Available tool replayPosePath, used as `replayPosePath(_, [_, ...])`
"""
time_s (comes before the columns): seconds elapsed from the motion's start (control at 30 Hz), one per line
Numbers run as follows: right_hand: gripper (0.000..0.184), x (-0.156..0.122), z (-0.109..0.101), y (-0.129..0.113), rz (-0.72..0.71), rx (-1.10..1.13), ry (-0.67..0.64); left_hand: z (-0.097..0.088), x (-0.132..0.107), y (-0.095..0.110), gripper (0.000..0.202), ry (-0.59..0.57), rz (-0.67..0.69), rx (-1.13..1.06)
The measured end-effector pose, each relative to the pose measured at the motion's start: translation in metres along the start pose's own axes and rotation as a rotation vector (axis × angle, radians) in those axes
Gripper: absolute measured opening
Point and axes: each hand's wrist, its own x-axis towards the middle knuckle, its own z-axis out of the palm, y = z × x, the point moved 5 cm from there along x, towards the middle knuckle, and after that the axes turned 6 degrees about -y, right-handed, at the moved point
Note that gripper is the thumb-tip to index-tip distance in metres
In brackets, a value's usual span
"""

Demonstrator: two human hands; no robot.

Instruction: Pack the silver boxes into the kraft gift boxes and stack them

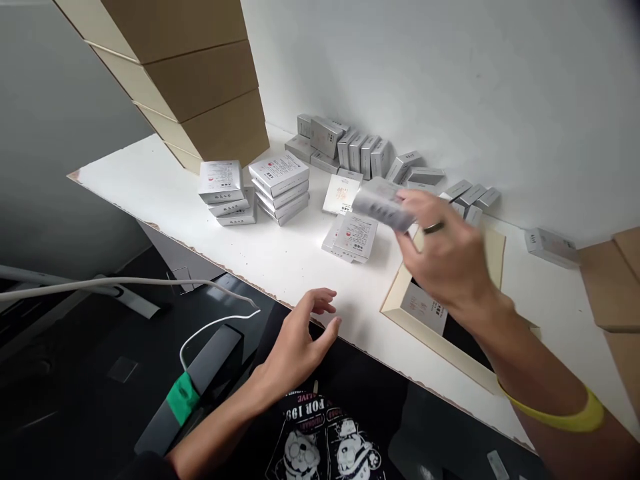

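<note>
My right hand [450, 250] is raised over the white table [165, 193] and grips a small grey box [383, 203], blurred by motion. The box hangs just above a short stack of flat white boxes [353, 237]. A ring shows on one finger and a yellow band on the wrist. My left hand [300, 333] rests at the table's near edge, fingers loosely apart, holding nothing. Below my right hand lies a shallow open carton [435, 333] with a flat white box inside it.
Two stacks of flat white boxes [277, 187] stand left of centre. Several small grey boxes [360, 150] line the wall. Tall brown cartons [200, 80] are stacked at the back left. A white cable [215, 323] and a dark bar with green tape [185, 397] lie below the table.
</note>
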Motion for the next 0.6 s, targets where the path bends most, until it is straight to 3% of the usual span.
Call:
replayPosePath(0.1, [0.019, -0.01, 0.033, 0.005, -0.132, 0.049, -0.346, 0.001, -0.001, -0.009, 0.031, -0.044, -0.006, 0.038])
replayPosePath(0.13, [0.022, -0.015, 0.035, 0.008, -0.138, 0.045, -0.39, 0.0, 0.0, -0.012, 0.031, -0.053, 0.001, 0.037])
replayPosePath(0.27, [0.06, -0.023, 0.007, 0.025, -0.033, -0.021, -0.183, 0.0, 0.005, -0.017, 0.019, -0.009, 0.094, 0.061])
replayPosePath(0.33, [0.086, -0.017, 0.001, 0.036, 0.031, -0.019, -0.18, 0.003, 0.008, -0.018, 0.012, 0.011, 0.15, 0.097])
replayPosePath(0.47, [0.136, 0.015, 0.028, 0.066, 0.167, 0.079, -0.35, 0.011, 0.011, -0.022, 0.018, 0.032, 0.212, 0.172])
replayPosePath(0.53, [0.141, 0.034, 0.049, 0.073, 0.183, 0.099, -0.43, 0.014, 0.01, -0.025, 0.022, 0.039, 0.223, 0.198])
replayPosePath(0.6, [0.133, 0.047, 0.068, 0.073, 0.173, 0.052, -0.533, 0.016, 0.01, -0.027, 0.025, 0.036, 0.224, 0.215])
